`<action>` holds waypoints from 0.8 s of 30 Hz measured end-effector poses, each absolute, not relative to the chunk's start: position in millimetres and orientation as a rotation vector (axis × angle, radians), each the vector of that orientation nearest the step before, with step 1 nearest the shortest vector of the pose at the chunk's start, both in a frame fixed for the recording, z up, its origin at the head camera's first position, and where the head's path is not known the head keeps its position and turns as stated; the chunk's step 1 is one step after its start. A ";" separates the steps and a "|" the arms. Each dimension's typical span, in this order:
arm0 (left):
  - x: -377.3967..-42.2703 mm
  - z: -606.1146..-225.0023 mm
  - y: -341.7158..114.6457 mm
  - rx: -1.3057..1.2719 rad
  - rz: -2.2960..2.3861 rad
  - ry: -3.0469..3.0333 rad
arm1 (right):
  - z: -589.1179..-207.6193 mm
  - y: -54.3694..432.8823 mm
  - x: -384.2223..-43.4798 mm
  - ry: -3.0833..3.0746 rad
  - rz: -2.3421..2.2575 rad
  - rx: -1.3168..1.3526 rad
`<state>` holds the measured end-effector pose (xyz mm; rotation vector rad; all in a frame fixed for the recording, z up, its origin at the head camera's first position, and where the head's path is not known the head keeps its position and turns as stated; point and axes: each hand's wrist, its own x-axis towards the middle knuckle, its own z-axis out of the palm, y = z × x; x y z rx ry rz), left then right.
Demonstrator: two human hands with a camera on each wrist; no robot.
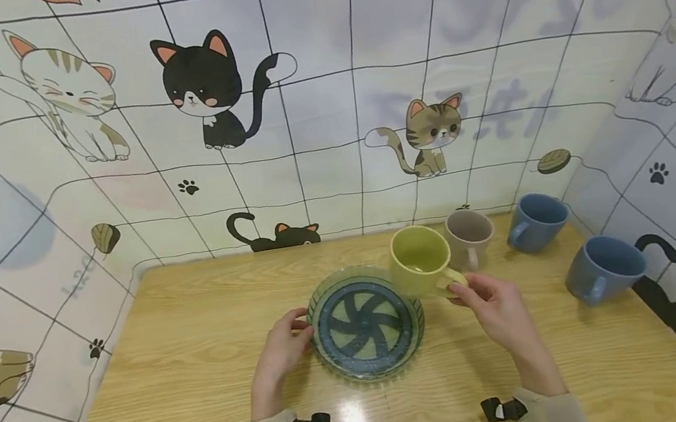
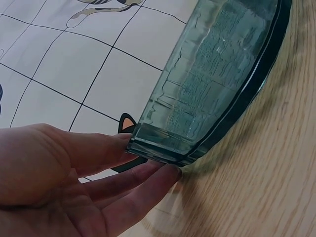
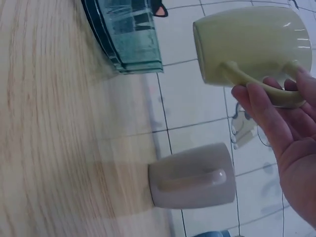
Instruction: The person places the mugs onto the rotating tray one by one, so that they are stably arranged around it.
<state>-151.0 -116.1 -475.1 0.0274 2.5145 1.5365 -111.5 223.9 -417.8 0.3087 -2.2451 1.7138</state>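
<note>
A round blue-green glass dish [image 1: 366, 328] with a swirl pattern rests on the wooden table. At its left edge my left hand [image 1: 282, 345] pinches the rim; in the left wrist view the thumb is on the upper edge and the fingers [image 2: 148, 195] lie along the underside. My right hand [image 1: 495, 304] grips the handle of a yellow-green mug [image 1: 420, 260], held upright. In the right wrist view this mug [image 3: 252, 44] is off the table, and from the head it overlaps the dish's upper right edge. The mug's inside bottom is hard to make out.
A greyish-pink mug [image 1: 469, 234] stands behind the raised mug, its handle toward me. Two blue mugs [image 1: 537, 220] stand at the right of the wooden table [image 1: 198, 336]. A cat-printed wall covering [image 1: 322, 110] encloses the back and sides.
</note>
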 end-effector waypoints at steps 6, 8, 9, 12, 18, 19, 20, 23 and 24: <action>-151.1 -474.3 -115.8 0.053 1.539 2.521 | -423.4 214.7 -127.5 -2.237 1.795 0.375; -151.1 -474.5 -115.9 0.060 1.534 2.530 | -425.4 212.7 -132.2 -2.235 1.822 0.388; -151.0 -474.4 -115.8 0.061 1.530 2.534 | -426.5 211.8 -134.6 -2.239 1.829 0.396; -150.7 -474.7 -116.2 0.061 1.524 2.545 | -429.5 209.4 -141.6 -2.260 1.836 0.421; -150.2 -474.4 -116.8 0.046 1.534 2.533 | -434.0 205.9 -154.9 -2.305 1.860 0.499; -150.3 -474.5 -116.7 0.045 1.535 2.532 | -434.8 205.2 -157.0 -2.312 1.859 0.517; -150.3 -474.5 -116.6 0.048 1.534 2.535 | -435.5 204.5 -159.0 -2.319 1.856 0.537; -150.3 -474.2 -116.4 0.038 1.535 2.531 | -438.3 202.4 -165.0 -2.347 1.833 0.586; -150.3 -474.3 -116.3 0.042 1.539 2.528 | -439.1 201.5 -167.0 -2.358 1.822 0.595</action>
